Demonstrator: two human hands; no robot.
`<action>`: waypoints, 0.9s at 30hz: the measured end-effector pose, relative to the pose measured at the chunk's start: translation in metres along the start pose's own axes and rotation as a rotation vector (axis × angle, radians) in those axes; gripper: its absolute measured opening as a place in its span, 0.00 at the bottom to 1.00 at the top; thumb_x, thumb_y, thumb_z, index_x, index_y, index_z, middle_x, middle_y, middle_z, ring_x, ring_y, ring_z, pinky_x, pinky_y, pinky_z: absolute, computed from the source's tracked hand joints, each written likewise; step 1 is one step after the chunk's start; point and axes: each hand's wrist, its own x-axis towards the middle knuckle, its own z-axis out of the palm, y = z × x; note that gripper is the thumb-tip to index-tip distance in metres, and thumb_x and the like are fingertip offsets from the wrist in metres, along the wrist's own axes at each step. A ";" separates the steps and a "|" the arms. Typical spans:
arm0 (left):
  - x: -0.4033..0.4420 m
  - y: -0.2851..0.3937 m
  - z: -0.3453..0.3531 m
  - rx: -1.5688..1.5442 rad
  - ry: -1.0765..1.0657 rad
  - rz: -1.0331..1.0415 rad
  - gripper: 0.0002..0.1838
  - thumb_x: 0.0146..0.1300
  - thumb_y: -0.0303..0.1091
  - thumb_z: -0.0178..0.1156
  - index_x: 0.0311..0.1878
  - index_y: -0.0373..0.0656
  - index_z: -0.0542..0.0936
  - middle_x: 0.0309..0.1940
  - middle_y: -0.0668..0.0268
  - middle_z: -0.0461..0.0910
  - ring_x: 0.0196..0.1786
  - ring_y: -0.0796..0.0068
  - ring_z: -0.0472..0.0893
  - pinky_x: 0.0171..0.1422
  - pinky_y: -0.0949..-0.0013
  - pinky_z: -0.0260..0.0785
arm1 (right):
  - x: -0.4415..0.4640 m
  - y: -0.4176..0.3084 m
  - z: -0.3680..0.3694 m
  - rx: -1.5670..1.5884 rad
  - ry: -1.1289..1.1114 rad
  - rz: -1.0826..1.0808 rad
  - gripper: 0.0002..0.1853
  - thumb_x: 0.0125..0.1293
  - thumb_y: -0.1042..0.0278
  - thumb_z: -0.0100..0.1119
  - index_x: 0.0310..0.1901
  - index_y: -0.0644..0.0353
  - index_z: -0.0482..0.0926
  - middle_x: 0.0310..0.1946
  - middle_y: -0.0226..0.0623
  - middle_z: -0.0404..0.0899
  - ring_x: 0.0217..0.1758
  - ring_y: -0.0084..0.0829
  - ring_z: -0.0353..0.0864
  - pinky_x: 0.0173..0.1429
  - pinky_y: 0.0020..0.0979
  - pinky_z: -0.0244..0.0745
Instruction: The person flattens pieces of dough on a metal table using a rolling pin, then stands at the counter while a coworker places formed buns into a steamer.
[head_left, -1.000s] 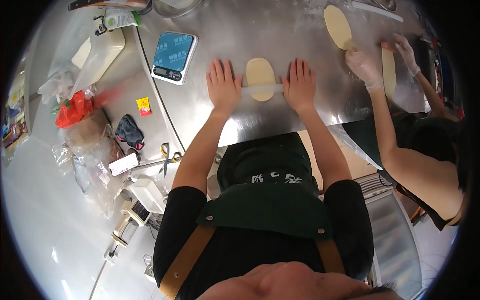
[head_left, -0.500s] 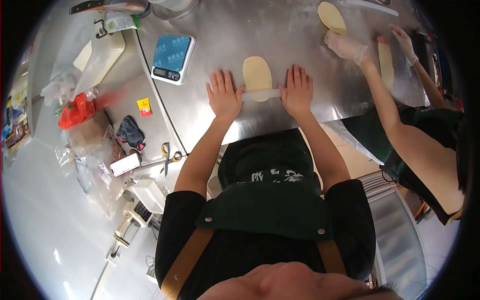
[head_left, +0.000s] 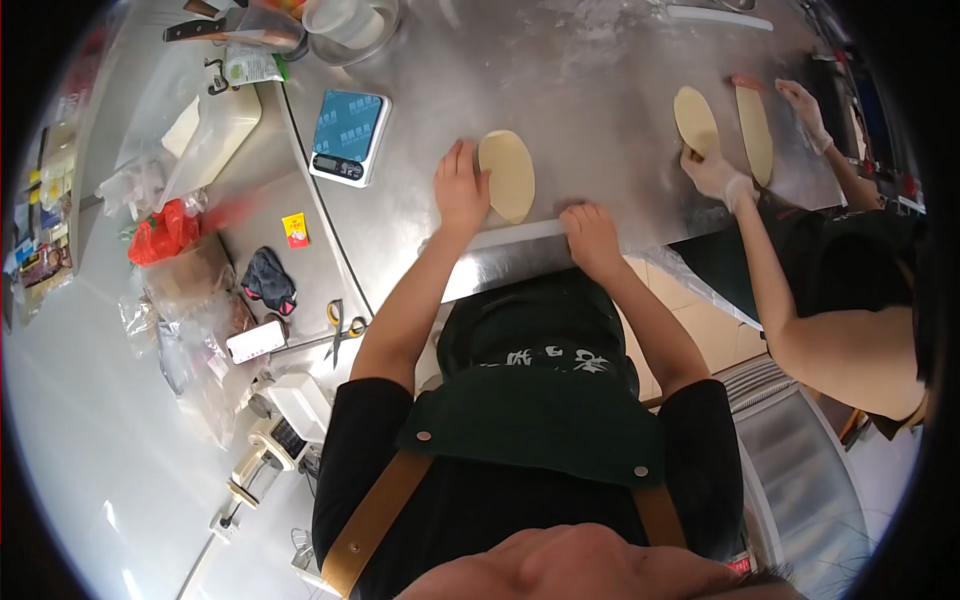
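A flat oval of pale dough (head_left: 508, 177) lies on the steel table in front of me. My left hand (head_left: 462, 192) is at its left side, fingers flat on the table and the thumb by the dough's edge. Just below the dough, nearer the table's front edge, a white rolling pin (head_left: 515, 234) lies crosswise. The fingers of my right hand (head_left: 592, 238) are curled over the pin's right end. My left wrist crosses the pin near its left end.
A scale (head_left: 350, 137) stands at the left, with scissors (head_left: 341, 328), a phone (head_left: 256, 341) and a yellow-red packet (head_left: 295, 230) beyond the table seam. At the right, a co-worker's gloved hand (head_left: 718, 180) holds an oval dough piece (head_left: 696, 120); another dough strip (head_left: 754, 135) lies beside it.
The rolling pin has moved off the dough toward me. My right hand has come down with it and curled, while my left hand has shifted to the dough's side. The co-worker's dough has moved nearer.
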 end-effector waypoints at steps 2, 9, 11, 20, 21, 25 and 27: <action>0.042 -0.001 0.007 0.033 -0.068 0.023 0.23 0.54 0.30 0.64 0.55 0.39 0.75 0.50 0.54 0.77 0.54 0.52 0.75 0.59 0.54 0.66 | -0.004 -0.021 -0.013 0.036 0.071 0.008 0.10 0.55 0.73 0.51 0.40 0.61 0.74 0.38 0.38 0.75 0.45 0.39 0.75 0.55 0.41 0.68; 0.055 0.002 0.024 -0.065 -0.141 0.047 0.06 0.55 0.29 0.63 0.37 0.43 0.83 0.32 0.59 0.79 0.38 0.55 0.80 0.42 0.56 0.74 | -0.051 -0.048 -0.032 0.128 0.072 0.123 0.13 0.50 0.76 0.55 0.40 0.60 0.74 0.39 0.39 0.76 0.45 0.40 0.75 0.52 0.41 0.67; 0.044 0.009 0.011 -0.102 -0.169 0.033 0.05 0.57 0.29 0.62 0.37 0.42 0.82 0.31 0.59 0.79 0.36 0.55 0.80 0.42 0.57 0.74 | -0.061 -0.048 -0.035 0.142 0.049 0.160 0.14 0.49 0.77 0.55 0.41 0.60 0.74 0.40 0.39 0.76 0.46 0.41 0.75 0.53 0.41 0.67; 0.065 0.073 -0.092 -0.403 -0.242 0.047 0.05 0.57 0.26 0.64 0.37 0.38 0.80 0.33 0.58 0.80 0.32 0.58 0.80 0.36 0.66 0.73 | -0.074 -0.030 -0.051 0.150 0.061 0.235 0.16 0.49 0.78 0.57 0.42 0.60 0.74 0.41 0.39 0.77 0.48 0.42 0.75 0.56 0.43 0.67; 0.067 0.084 -0.096 -0.391 -0.185 0.109 0.05 0.57 0.25 0.63 0.38 0.38 0.80 0.33 0.58 0.80 0.32 0.58 0.80 0.36 0.66 0.73 | -0.071 -0.028 -0.053 0.145 0.066 0.231 0.16 0.48 0.79 0.58 0.42 0.60 0.74 0.41 0.39 0.77 0.47 0.42 0.75 0.55 0.43 0.67; 0.033 0.091 -0.076 -0.175 -0.130 0.306 0.09 0.57 0.26 0.63 0.41 0.40 0.81 0.37 0.59 0.80 0.36 0.58 0.81 0.41 0.63 0.74 | -0.060 -0.022 -0.063 0.134 0.084 0.216 0.18 0.46 0.79 0.59 0.42 0.59 0.74 0.40 0.38 0.76 0.46 0.42 0.75 0.54 0.43 0.67; -0.004 0.075 -0.051 -0.051 -0.287 0.328 0.10 0.57 0.28 0.62 0.43 0.41 0.81 0.41 0.60 0.80 0.42 0.58 0.80 0.47 0.59 0.73 | -0.056 -0.017 -0.062 0.130 0.072 0.221 0.18 0.45 0.80 0.59 0.42 0.59 0.74 0.39 0.38 0.76 0.46 0.42 0.75 0.54 0.43 0.66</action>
